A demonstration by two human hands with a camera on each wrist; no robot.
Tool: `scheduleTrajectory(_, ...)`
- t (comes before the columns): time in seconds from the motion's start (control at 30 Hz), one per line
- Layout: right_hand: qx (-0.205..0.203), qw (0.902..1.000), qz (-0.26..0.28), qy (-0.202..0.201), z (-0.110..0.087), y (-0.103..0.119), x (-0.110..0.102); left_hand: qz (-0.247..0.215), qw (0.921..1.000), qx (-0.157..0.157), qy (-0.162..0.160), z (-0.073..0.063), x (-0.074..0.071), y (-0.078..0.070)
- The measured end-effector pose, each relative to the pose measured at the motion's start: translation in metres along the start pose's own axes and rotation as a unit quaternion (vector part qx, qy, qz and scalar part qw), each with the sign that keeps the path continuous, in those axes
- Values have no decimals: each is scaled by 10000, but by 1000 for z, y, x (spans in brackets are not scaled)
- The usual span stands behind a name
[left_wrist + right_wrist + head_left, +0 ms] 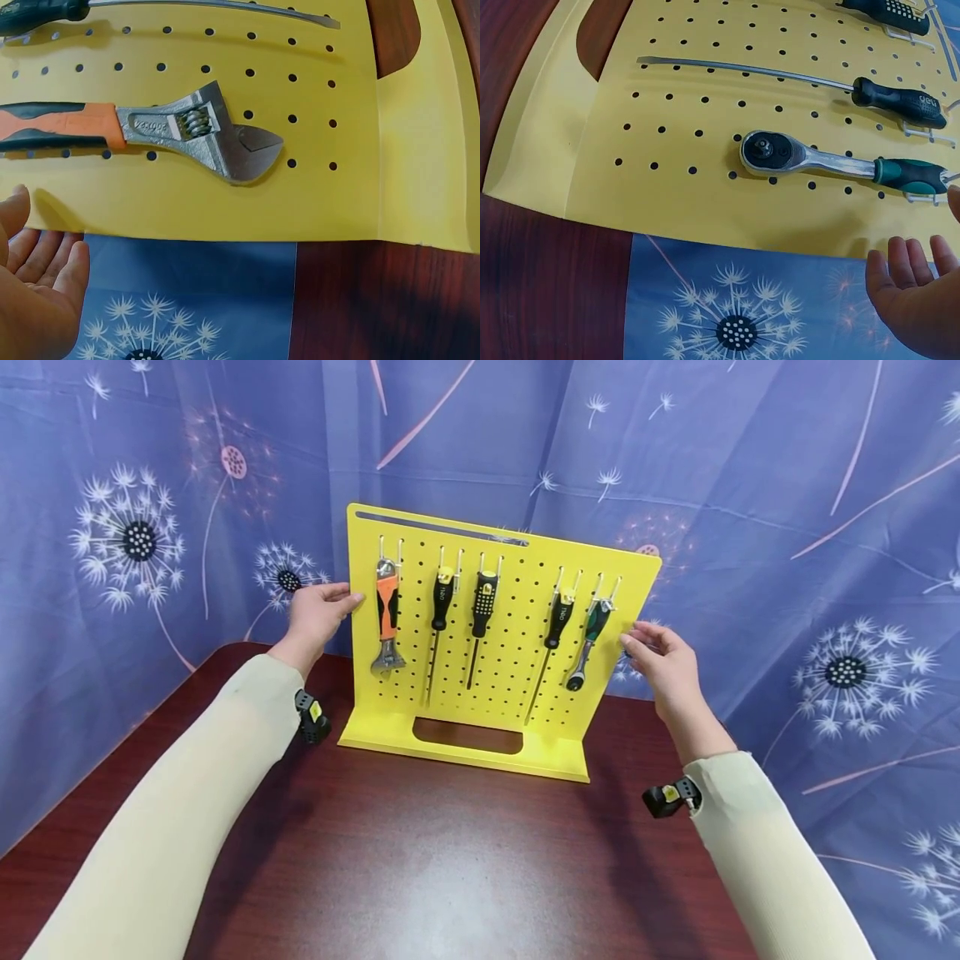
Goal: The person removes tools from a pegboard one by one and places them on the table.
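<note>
A yellow pegboard stand (517,635) stands upright on the table with several tools hung on its hooks. My left hand (315,614) is at its left edge, thumb over the front and other fingers beside the edge. Closest to it hangs an orange-and-black adjustable wrench (172,131). At the right edge, my right hand (667,664) has its thumb near the front face. Its fingers (898,262) look extended, near a green-handled ratchet (832,161). Firm contact with the board cannot be made out for either hand.
Two screwdrivers (442,602) (483,606) hang mid-board, and another screwdriver (558,618) hangs beside the ratchet. The dark red wooden table (450,860) extends in front of the stand. Blue dandelion-print curtains (712,485) hang behind and at both sides.
</note>
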State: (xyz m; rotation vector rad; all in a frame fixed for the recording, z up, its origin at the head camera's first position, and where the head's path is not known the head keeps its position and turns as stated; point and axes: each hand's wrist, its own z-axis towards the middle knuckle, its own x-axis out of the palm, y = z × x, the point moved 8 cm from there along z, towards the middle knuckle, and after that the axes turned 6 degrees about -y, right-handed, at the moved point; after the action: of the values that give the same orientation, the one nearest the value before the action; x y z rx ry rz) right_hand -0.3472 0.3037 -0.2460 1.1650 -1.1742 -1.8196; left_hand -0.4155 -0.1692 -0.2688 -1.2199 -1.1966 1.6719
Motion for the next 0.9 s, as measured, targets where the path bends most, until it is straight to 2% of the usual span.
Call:
scheduleTrajectory(0.23,-46,9972,748,-50,5,1,10,-111,9998,-129,-72,5,5,1)
scheduleTrajectory(0.53,-45,9969,781,-54,10,1,20,-422,9980,-360,-316,9,2,8)
scheduleTrajectory(0.9,181,9948,1006,-42,10,-1,27,-287,9980,-408,-387,10,3,12)
